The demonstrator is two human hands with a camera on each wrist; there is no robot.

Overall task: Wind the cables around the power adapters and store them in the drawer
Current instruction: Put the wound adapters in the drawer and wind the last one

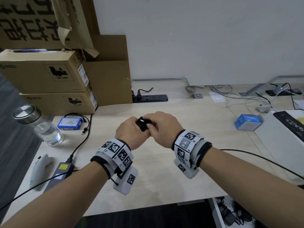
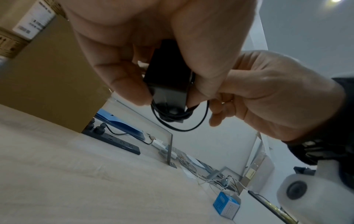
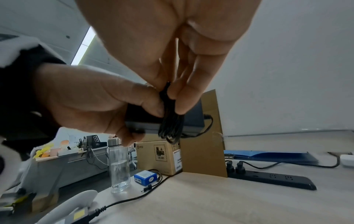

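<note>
Your left hand (image 1: 130,131) grips the light, rigid adapter (image 3: 192,119); your right hand (image 1: 162,127) pinches its springy cable (image 3: 171,128) coils—keep holding there.

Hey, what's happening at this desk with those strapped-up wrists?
A person is tidying a small black power adapter. The left hand grips it above the desk while the right hand pinches its thin cable, already wrapped around it several times. A second, grey adapter lies unwound at the left.
</note>
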